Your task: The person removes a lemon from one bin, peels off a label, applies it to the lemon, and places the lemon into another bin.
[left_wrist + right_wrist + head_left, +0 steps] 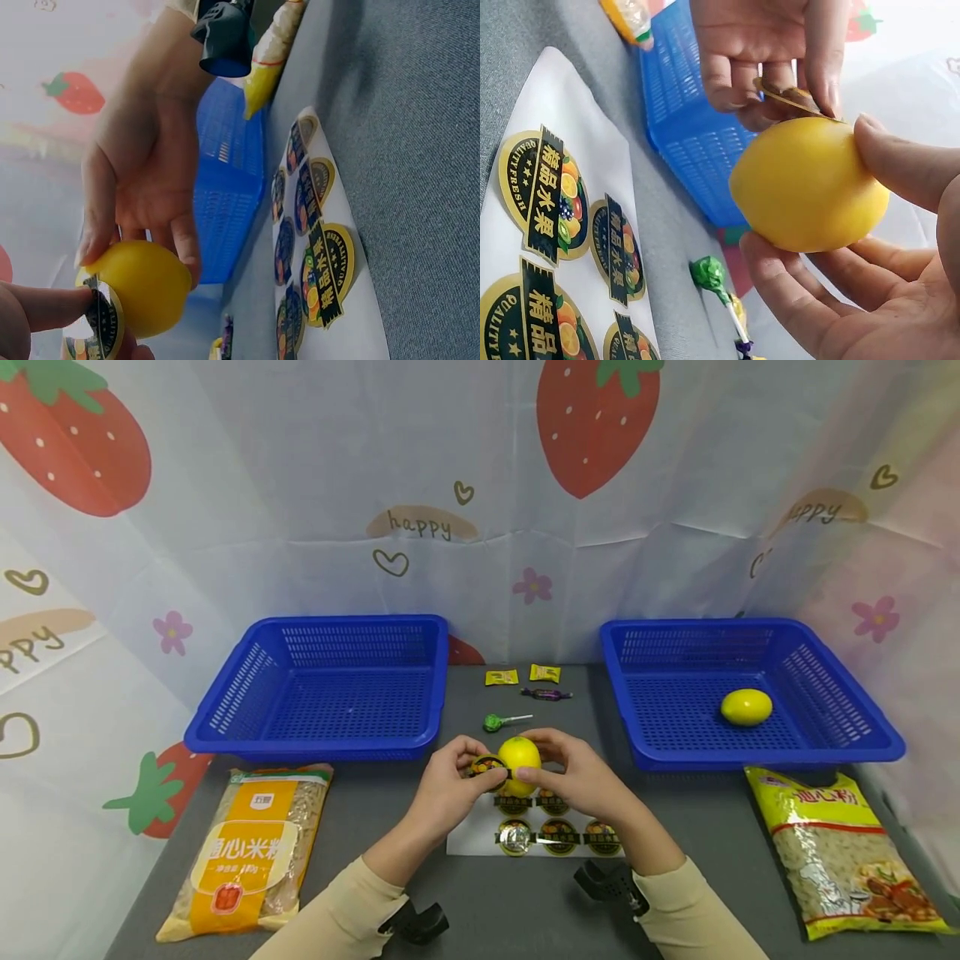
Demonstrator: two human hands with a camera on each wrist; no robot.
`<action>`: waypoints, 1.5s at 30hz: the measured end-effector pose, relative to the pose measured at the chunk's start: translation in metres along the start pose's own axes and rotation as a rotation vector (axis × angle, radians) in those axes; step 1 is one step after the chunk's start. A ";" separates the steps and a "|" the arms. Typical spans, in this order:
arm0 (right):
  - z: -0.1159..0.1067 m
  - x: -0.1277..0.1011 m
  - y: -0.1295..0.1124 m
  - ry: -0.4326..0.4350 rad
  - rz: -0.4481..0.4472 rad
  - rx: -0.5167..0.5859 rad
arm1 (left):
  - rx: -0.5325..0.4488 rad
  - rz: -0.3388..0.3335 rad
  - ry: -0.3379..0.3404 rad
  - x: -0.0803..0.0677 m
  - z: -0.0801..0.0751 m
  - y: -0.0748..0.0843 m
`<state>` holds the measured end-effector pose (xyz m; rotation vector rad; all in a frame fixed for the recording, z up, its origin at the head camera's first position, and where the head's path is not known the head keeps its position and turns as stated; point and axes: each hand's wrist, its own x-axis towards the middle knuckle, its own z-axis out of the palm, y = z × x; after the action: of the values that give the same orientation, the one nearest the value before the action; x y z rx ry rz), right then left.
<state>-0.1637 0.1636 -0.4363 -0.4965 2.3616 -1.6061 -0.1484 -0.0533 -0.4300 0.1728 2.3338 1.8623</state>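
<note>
My right hand [581, 774] grips a yellow lemon [519, 767] between thumb and fingers, above a sheet of stickers [480, 839]. Beside it my left hand [447, 785] pinches a round black-and-gold fruit sticker [489, 766] between thumb and fingers. In the right wrist view the sticker [799, 101] is seen nearly edge-on, close against the lemon [810, 184]; I cannot tell how much of it adheres. The left wrist view shows the printed face of the sticker [105, 322] at the lemon's [142, 289] side. More round stickers [328, 274] lie on the white sheet.
A blue basket [315, 747] stands at the left; another blue basket [765, 758] at the right holds a second lemon [746, 707]. A green lollipop [492, 722], a purple candy [546, 694] and yellow candies [501, 677] lie between. Pasta bags [243, 852] [840, 852] flank the front.
</note>
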 end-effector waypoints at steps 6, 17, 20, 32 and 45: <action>0.000 -0.001 0.003 -0.007 -0.018 0.047 | 0.059 0.004 0.007 -0.001 0.000 0.002; -0.001 -0.001 0.005 -0.031 -0.005 0.108 | 0.122 0.018 -0.003 -0.002 -0.002 0.002; -0.001 -0.002 0.007 -0.050 -0.005 0.137 | 0.138 0.025 0.004 -0.002 -0.002 0.001; -0.003 -0.005 0.007 -0.055 -0.074 0.100 | 0.122 0.010 0.029 -0.003 -0.001 0.003; -0.001 -0.008 0.007 -0.012 -0.056 0.205 | 0.081 -0.012 0.072 0.000 0.003 0.004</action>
<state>-0.1583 0.1699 -0.4428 -0.5314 2.1600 -1.8393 -0.1481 -0.0498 -0.4268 0.1031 2.4541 1.7986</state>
